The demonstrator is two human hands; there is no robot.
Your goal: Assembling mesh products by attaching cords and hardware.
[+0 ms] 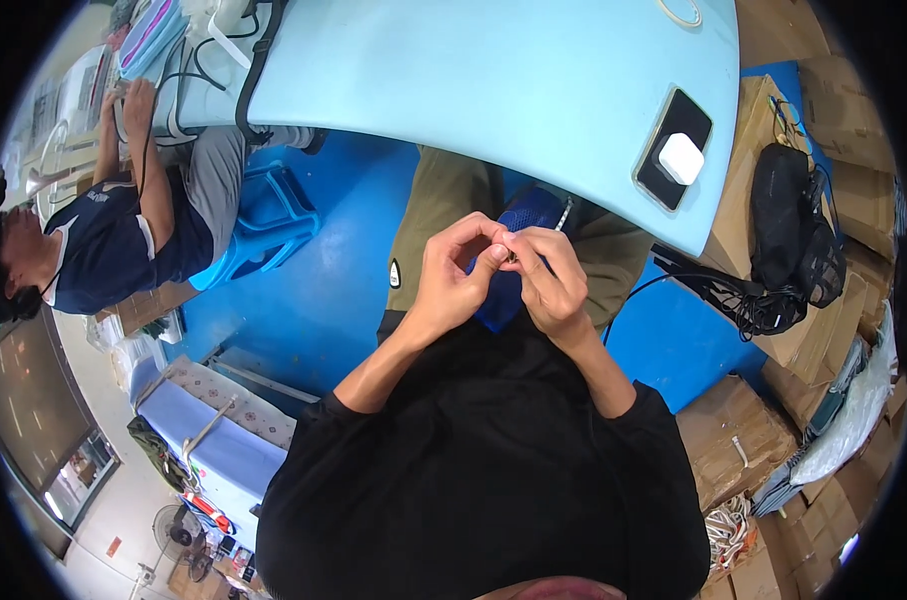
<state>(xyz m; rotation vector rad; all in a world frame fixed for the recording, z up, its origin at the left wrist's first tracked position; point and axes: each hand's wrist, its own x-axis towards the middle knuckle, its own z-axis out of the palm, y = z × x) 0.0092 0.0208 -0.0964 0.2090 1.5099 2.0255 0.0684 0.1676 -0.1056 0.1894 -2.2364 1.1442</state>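
My left hand (454, 275) and my right hand (554, 280) meet above my lap, their fingertips pinched close together. Something small and partly dark shows between the fingertips, too little of it to name. Behind and below the hands a blue mesh-like piece (534, 207) lies between my thighs, its lower part showing beneath the fingers. Whether the fingers grip this blue piece cannot be made out. A narrow white strip with dark marks (565, 214) runs along its right side, near the table edge.
Ahead stands a light blue table (454, 80), bearing a dark phone (661, 185) with a white rounded block (682, 159) on it. Black bag (789, 220) and cables lie on cardboard at right. At left sits a co-worker (124, 235), hands on a cable, near a blue stool (274, 225).
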